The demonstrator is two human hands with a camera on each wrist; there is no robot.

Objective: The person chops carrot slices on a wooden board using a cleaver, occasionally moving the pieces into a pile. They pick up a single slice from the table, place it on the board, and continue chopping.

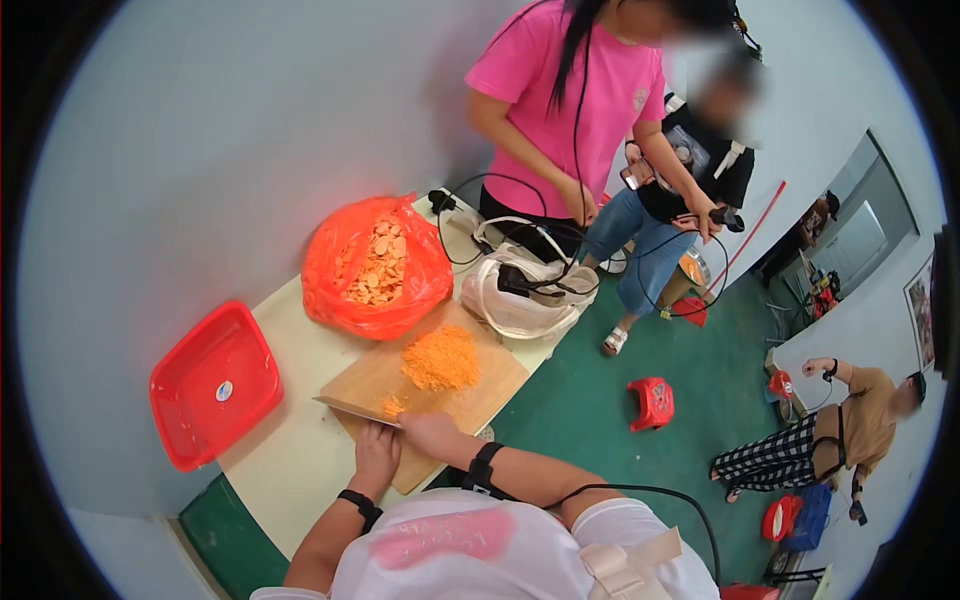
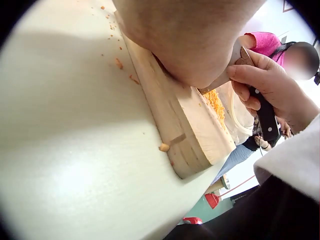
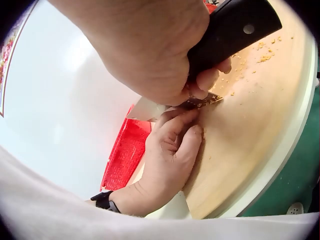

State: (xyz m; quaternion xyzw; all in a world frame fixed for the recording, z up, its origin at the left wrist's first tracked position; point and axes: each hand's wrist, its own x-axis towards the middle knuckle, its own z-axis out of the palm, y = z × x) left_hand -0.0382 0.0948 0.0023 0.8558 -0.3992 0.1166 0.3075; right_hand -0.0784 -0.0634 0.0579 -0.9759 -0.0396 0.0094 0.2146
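Note:
My right hand grips the black handle of a kitchen knife, its broad blade low over a thick wooden cutting board. Orange crumbs cling to the blade. Beside the blade at the near-left part of the board is my left hand, fingers bent and fingertips right at the metal. Whatever lies under those fingertips is hidden; I cannot tell if they hold a piece. A heap of finely chopped carrot sits on the board beyond the knife, with a smaller pile close to the blade.
Behind the board stands a red plastic bag of orange slices. An empty red basket is at the table's left, a white mesh bag with cables at the right. A person in pink stands across the table.

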